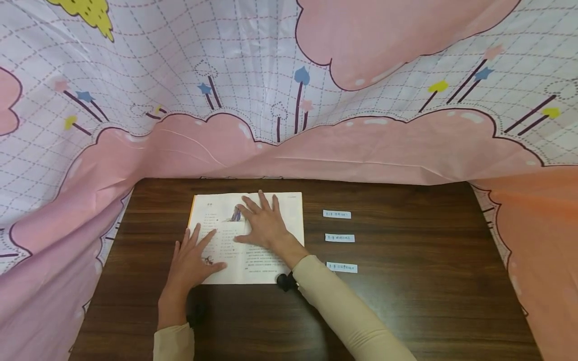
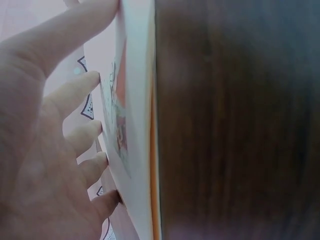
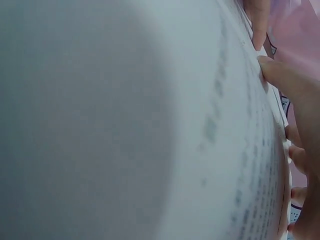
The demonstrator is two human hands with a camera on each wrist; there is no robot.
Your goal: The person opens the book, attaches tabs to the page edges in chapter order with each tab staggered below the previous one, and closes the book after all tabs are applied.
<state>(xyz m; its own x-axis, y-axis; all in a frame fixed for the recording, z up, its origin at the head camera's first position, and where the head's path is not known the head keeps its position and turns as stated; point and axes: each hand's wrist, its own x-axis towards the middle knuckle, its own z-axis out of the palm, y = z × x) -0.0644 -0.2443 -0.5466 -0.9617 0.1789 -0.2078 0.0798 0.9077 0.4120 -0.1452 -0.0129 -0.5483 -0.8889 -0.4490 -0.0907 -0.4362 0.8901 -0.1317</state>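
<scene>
An open book (image 1: 291,215) with printed text and small coloured pictures lies flat on the dark wooden table, left of the middle. On its left page rests my left hand (image 1: 191,263), fingers spread, fingertips touching the paper near the outer edge. My right hand (image 1: 266,225) spreads over the centre fold and the upper part of the right page, covering some of the print. In the left wrist view the fingertips (image 2: 95,77) meet the page beside a picture. The right wrist view shows the thumb (image 3: 280,72) and fingers against the text page (image 3: 215,165).
Three paper strips with handwriting lie in a column right of the book: a top strip (image 1: 336,214), a middle strip (image 1: 340,238) and a bottom strip (image 1: 341,267). The wooden table (image 1: 420,260) is bordered behind and at both sides by a patterned pink curtain (image 1: 352,145).
</scene>
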